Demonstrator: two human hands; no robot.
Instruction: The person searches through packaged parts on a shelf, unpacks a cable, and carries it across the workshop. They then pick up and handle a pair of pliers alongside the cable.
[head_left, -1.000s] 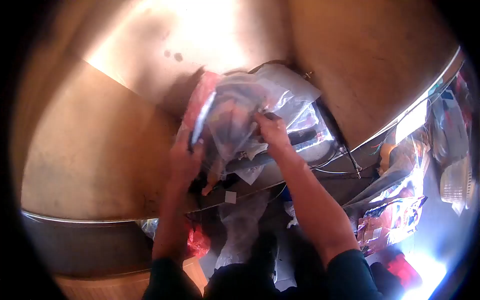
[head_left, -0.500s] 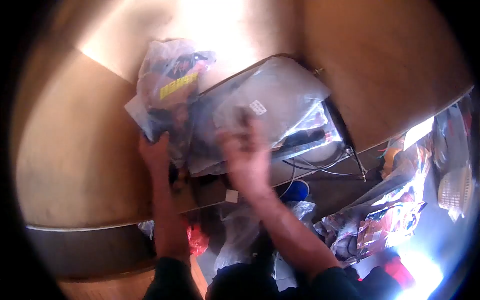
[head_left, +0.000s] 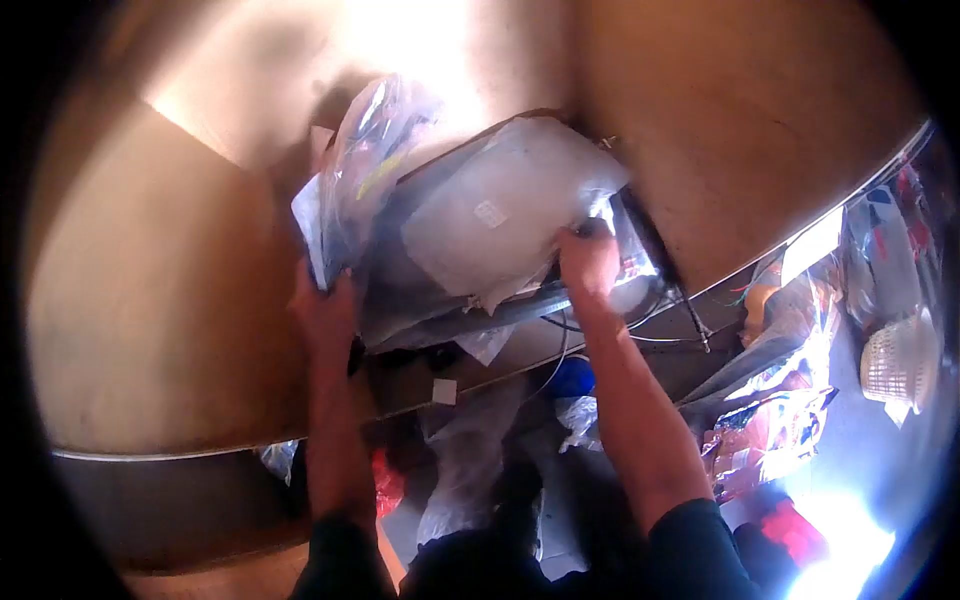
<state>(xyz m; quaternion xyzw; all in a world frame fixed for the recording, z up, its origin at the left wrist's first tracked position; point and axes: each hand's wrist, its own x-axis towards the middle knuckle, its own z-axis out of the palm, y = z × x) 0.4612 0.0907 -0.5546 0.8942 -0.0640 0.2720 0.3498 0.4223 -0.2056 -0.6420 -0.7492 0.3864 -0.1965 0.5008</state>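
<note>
My left hand (head_left: 325, 305) is closed on the lower end of a clear plastic bag (head_left: 375, 150), which stands tilted and has a yellow printed strip and dark and reddish contents. A white card (head_left: 312, 225) sticks out along the bag's left side, just above my fingers. To the right, a frosted plastic bag (head_left: 490, 180) with a small white label (head_left: 490, 213) lies over a dark-edged frame. My right hand (head_left: 590, 262) is closed at this bag's right end, with fingertips curled under and partly hidden. Something dark shows beside those fingers.
Brown boards (head_left: 150, 300) surround the work surface. A dark bar (head_left: 660, 245) and loose cables (head_left: 565, 345) lie at the right. Below the edge are a blue round object (head_left: 572, 376), shiny packaging (head_left: 775, 430), a cream basket (head_left: 895, 365) and a red bag (head_left: 388, 485).
My right hand has moved right, from above the frosted bag's middle to its right end, and closed there. The clear bag in my left hand has turned and its yellow strip shows less.
</note>
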